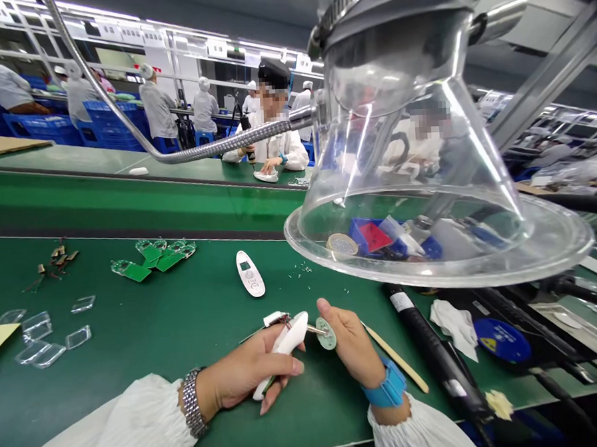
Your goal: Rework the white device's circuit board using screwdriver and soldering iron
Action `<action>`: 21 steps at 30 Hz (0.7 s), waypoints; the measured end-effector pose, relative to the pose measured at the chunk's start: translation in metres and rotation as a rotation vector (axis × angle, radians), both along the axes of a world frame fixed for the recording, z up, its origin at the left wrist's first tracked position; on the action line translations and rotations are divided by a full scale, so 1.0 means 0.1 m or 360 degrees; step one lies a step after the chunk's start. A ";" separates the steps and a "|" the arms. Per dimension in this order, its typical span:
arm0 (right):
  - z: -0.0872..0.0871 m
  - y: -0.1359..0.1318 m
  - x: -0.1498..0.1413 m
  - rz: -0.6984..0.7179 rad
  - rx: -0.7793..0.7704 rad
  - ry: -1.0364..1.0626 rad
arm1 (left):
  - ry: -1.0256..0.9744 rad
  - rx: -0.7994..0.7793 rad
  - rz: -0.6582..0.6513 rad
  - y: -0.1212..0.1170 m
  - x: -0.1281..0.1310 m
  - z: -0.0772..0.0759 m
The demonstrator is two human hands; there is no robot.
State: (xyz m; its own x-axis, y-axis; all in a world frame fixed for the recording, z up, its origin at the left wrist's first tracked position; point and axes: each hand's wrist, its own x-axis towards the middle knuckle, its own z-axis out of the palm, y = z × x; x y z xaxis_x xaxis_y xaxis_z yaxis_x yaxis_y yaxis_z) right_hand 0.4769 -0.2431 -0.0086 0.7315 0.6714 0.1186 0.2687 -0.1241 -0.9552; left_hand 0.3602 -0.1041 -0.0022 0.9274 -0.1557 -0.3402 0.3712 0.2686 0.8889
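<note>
My left hand [251, 373] is closed round a slim white plastic casing [285, 347], held just above the green mat. Thin wires run from the casing's top end to a small round green circuit board [327, 334]. My right hand [352, 344] pinches that round board between thumb and fingers. A thin wooden stick [395, 358] lies on the mat just right of my right hand. A second white casing [250, 273] with a small window lies flat farther back.
Green circuit boards [153, 256] and small brown parts [55, 258] lie at back left, clear plastic pieces [41, 334] at left. A large clear fume hood [426, 177] hangs at upper right. A black soldering tool [435, 350] and white tissue [454, 325] lie right. Other workers sit behind the conveyor [127, 199].
</note>
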 end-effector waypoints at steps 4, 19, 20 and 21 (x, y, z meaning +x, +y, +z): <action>-0.03 -0.04 0.01 -0.0116 0.0105 0.0162 | -0.0262 0.1115 0.0212 0.06 -0.11 0.03; 0.05 -0.01 -0.31 -0.0244 0.0221 0.0084 | -0.0385 0.1683 0.0067 -0.15 -0.34 0.54; 0.05 -0.02 -0.34 -0.0245 0.0203 0.0039 | -0.0414 0.1566 -0.0002 -0.19 -0.28 0.52; 0.06 -0.03 -0.36 -0.0261 0.0180 -0.0029 | -0.0439 0.1486 -0.0063 -0.23 -0.22 0.49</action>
